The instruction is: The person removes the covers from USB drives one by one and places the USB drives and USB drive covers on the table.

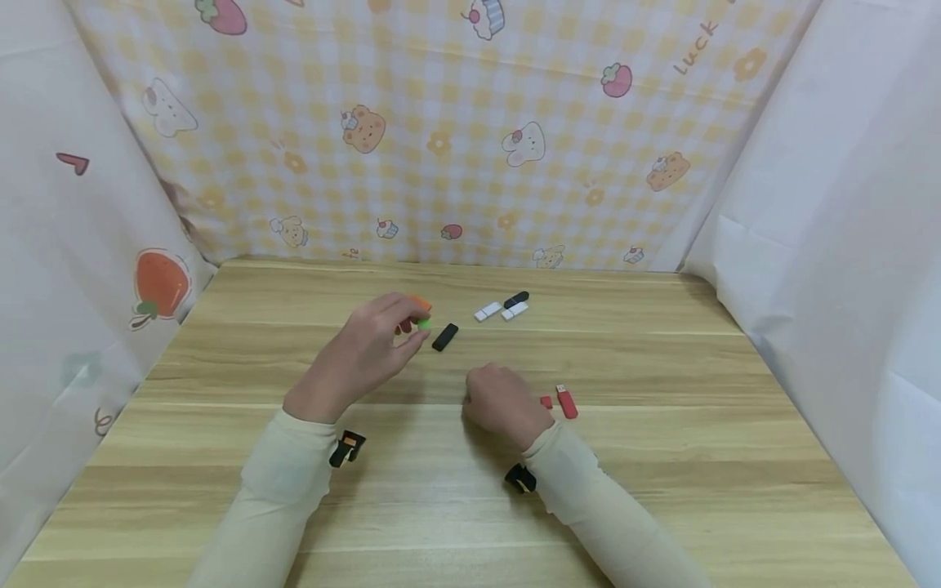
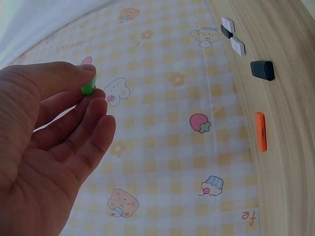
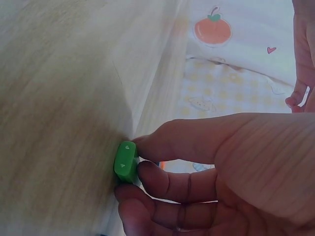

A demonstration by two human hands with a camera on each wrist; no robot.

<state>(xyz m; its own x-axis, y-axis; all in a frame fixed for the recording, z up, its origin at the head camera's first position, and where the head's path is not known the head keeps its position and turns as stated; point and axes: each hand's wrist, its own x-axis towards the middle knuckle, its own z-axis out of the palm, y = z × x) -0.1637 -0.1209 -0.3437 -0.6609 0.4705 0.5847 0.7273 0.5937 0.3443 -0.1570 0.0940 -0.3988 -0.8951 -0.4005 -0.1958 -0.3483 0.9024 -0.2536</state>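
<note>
At the tabletop [image 1: 419,514], the left hand [image 1: 363,347] pinches a small green piece [image 2: 88,87] while the right hand [image 1: 503,403] pinches a green block [image 3: 126,161], light fingertip grips probably serving best.

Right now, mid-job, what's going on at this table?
A person's left hand pinches a small green piece above the tabletop, while the right hand grips a green block close to the tabletop. Beside the right hand lie a red USB stick, its metal plug bare, and a small red piece. Farther off are a black stick, an orange stick, two white sticks and a second black stick.
</note>
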